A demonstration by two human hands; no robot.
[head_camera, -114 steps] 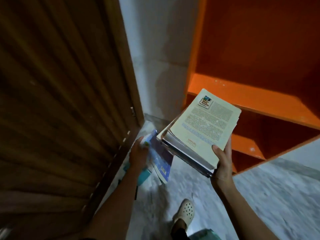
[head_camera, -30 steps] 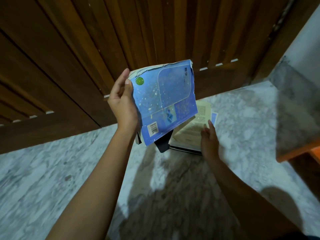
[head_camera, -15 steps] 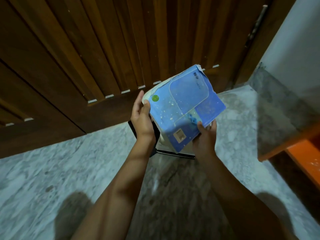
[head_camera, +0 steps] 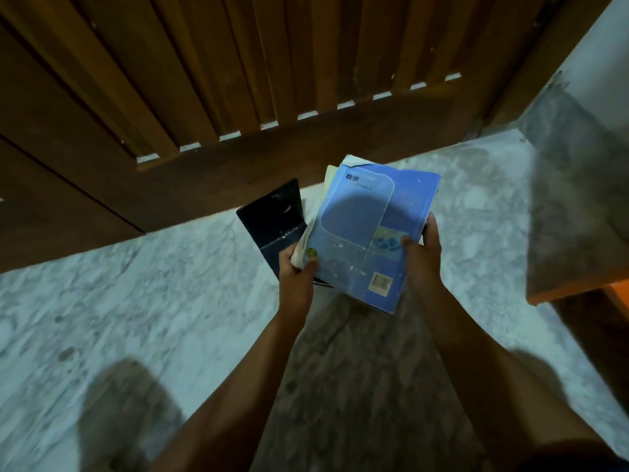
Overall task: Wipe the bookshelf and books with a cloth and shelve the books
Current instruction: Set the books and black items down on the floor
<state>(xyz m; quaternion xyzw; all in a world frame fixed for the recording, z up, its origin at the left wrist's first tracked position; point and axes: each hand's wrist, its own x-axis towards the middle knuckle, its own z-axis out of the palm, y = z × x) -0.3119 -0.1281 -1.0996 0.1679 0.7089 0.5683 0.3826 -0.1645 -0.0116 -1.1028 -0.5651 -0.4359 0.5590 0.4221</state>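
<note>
Blue book (head_camera: pixel 367 226) held between both hands above the marble floor (head_camera: pixel 136 301), back cover up, barcode at its near corner.

Left hand (head_camera: pixel 296 274) clasped on the book's left edge near the lower corner; thumb laid on the cover beside a small green mark, pages bent under the grip.

Right hand (head_camera: pixel 422 257) clasped on the right edge, thumb pressed on the cover, fingers curled round the side.

Dark book (head_camera: pixel 275 219) seen below and left of the blue one, partly covered by it. A cream book (head_camera: pixel 328 178) shows at the far left corner. Whether the blue book rests on them cannot be told.

Wooden door (head_camera: pixel 238 80) noted just beyond. Orange bookshelf (head_camera: pixel 575 294) edge noted at right, well apart from the hands.
</note>
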